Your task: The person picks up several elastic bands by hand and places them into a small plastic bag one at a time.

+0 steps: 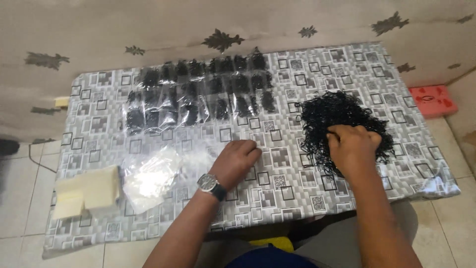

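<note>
**Sorting a tangle of little black bands on the low bench**

Biggest thing first: the bench (277,164), covered in a grey squares-pattern cloth, sitting on a tiled floor against a leaf-print wall. Plenty of bare cloth in the middle to move across; the near edge is right by my knees, so anything I drag toward me could slip off.

Along the back lies a spread of clear packets (198,94), already filled with black bits, rows touching each other.

To the right is the loose pile of black bands (342,111). My right hand (349,149) rests on its near side, fingers curled down into it, pinching some, I'd say, though I can't see how many. They look featherlight, soft and springy, and snaggy, so I'd pull a small pinch from the edge, not the middle.

My left hand (238,159), watch on the wrist, lies flat with fingers loosely together beside a heap of empty clear bags (148,178). A cream paper stack (87,191) sits at the left edge.
</note>
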